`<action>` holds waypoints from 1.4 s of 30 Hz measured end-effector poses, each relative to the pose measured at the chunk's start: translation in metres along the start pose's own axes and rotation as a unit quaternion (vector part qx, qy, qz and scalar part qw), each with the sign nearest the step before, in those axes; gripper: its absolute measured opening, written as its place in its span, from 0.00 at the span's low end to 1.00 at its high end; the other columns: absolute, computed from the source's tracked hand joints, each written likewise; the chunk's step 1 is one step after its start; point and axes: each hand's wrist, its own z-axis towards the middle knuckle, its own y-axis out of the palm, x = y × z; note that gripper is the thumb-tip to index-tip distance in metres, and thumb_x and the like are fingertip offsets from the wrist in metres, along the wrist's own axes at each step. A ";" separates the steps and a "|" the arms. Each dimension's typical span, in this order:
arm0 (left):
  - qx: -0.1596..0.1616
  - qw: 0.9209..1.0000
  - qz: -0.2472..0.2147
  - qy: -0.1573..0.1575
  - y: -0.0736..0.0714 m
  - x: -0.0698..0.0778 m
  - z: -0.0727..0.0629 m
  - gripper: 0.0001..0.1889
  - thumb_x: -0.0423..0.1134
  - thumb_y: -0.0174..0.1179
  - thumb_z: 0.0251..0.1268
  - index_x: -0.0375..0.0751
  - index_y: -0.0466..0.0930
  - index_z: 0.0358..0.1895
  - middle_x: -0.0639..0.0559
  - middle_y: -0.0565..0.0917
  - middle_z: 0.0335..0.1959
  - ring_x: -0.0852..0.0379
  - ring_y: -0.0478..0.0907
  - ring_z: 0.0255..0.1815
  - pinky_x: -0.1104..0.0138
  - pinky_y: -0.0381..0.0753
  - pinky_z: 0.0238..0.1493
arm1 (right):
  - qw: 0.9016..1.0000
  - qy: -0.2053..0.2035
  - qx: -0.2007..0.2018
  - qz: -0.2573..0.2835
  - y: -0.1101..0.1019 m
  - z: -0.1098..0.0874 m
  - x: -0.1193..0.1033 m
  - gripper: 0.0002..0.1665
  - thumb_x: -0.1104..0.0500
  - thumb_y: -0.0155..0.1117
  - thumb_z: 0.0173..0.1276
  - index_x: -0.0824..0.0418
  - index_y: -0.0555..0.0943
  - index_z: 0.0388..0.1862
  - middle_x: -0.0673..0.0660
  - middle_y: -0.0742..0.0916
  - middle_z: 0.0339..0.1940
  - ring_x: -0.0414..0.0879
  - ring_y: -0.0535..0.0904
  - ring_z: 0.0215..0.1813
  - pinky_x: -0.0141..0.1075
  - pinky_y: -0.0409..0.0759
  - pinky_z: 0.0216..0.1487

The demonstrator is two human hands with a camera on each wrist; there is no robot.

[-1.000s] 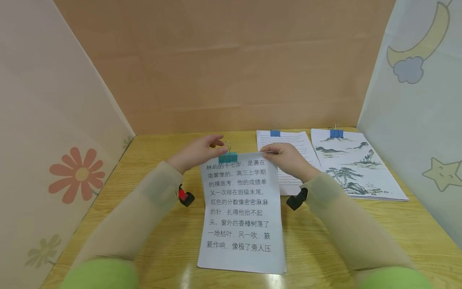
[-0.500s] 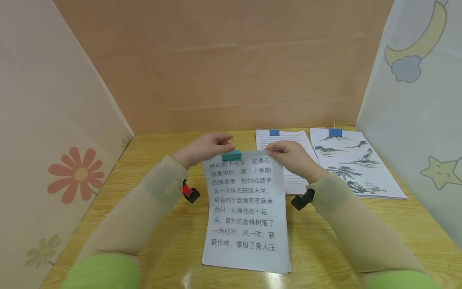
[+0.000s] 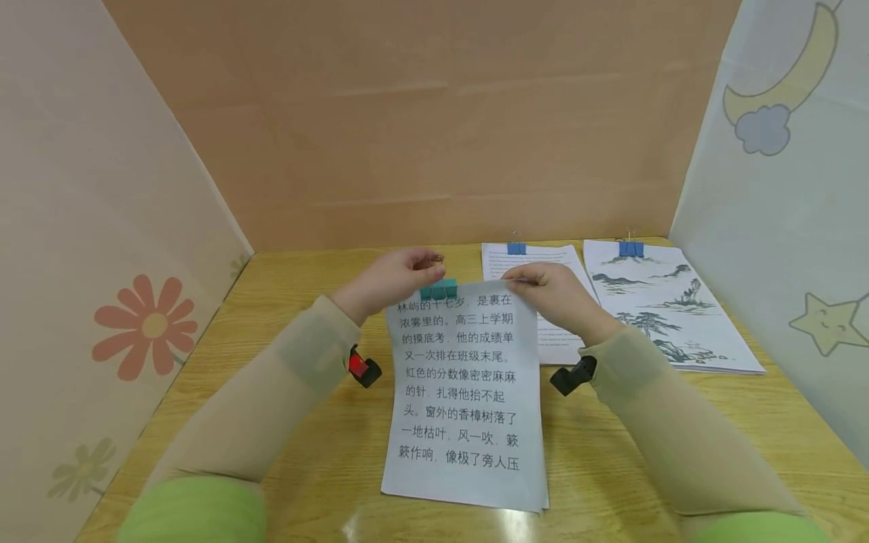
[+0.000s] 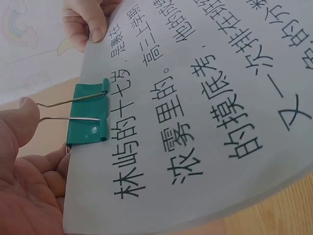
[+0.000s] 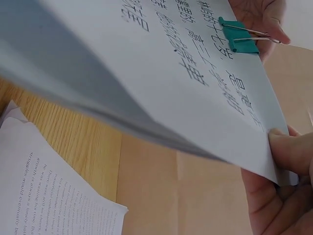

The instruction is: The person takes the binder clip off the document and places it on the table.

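Note:
A stack of paper sheets printed with large Chinese characters is held up in front of me, tilted, its top edge lifted off the table. A teal binder clip sits on that top edge, left of its middle. My left hand has its thumb at the clip's wire handles, with the other fingers behind the paper; the left wrist view shows the thumb tip against the wire ends. My right hand pinches the sheets' top right corner, thumb in front. In the right wrist view the teal clip grips the edge.
Behind on the right lies a stack of printed text with a blue binder clip. Beside it is a stack with a landscape painting, also held by a blue clip. Patterned panels stand left and right, a brown one at the back.
Both hands and the papers have shifted slightly to the right and up. My left fingers, earlier spread above the clip, have closed in on its wire handles.

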 end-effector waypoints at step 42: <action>0.133 0.990 -0.017 0.030 0.013 0.004 -0.006 0.17 0.47 0.54 0.72 0.50 0.78 0.59 0.59 0.82 0.48 0.57 0.72 0.51 0.56 0.69 0.56 | 1.000 -0.005 0.005 0.002 0.003 -0.002 -0.001 0.13 0.59 0.57 0.73 0.59 0.84 0.50 0.56 0.87 0.44 0.47 0.83 0.41 0.43 0.78 0.46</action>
